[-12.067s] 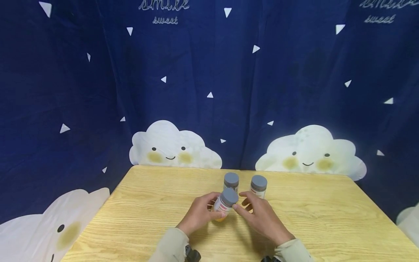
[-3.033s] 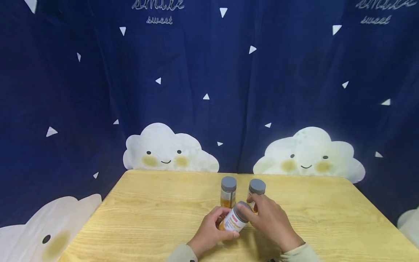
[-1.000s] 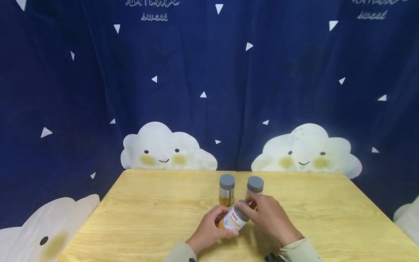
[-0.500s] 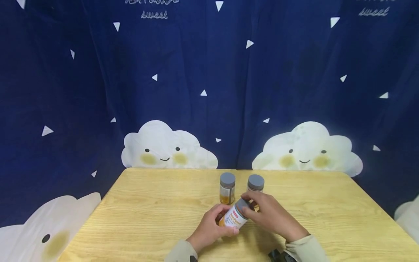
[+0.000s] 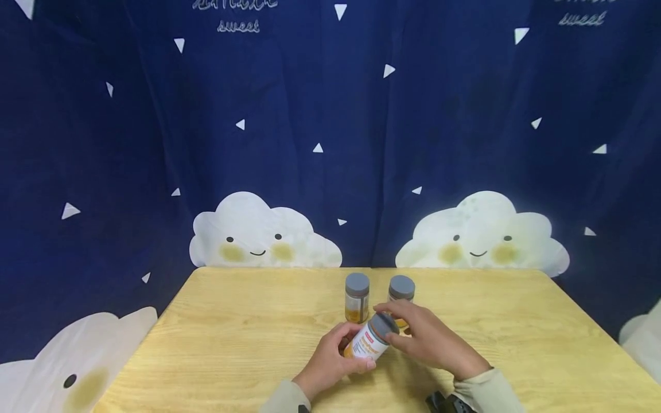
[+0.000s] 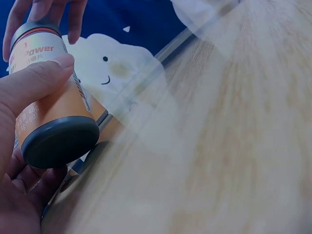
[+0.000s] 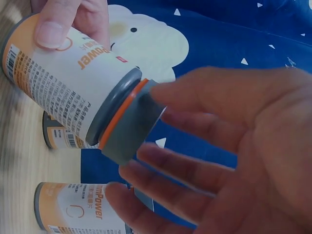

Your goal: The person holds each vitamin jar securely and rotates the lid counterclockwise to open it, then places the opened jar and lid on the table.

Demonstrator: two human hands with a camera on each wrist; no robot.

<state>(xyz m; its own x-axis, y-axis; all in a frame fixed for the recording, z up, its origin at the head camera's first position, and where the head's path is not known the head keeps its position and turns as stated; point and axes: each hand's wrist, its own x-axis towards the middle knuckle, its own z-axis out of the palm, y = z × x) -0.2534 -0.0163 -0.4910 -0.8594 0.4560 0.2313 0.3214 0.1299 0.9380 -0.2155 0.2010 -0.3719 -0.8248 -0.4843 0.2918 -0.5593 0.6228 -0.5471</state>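
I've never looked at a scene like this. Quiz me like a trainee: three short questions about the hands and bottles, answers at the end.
1. Which hand grips the tilted tablet bottle?
2. True or false: the two other bottles lie on their sides.
3. Fill in: the right hand is closest to the held bottle's ____.

Key:
1. The left hand.
2. False; the left rear bottle and right rear bottle stand upright on the wooden table.
3. Gray cap.
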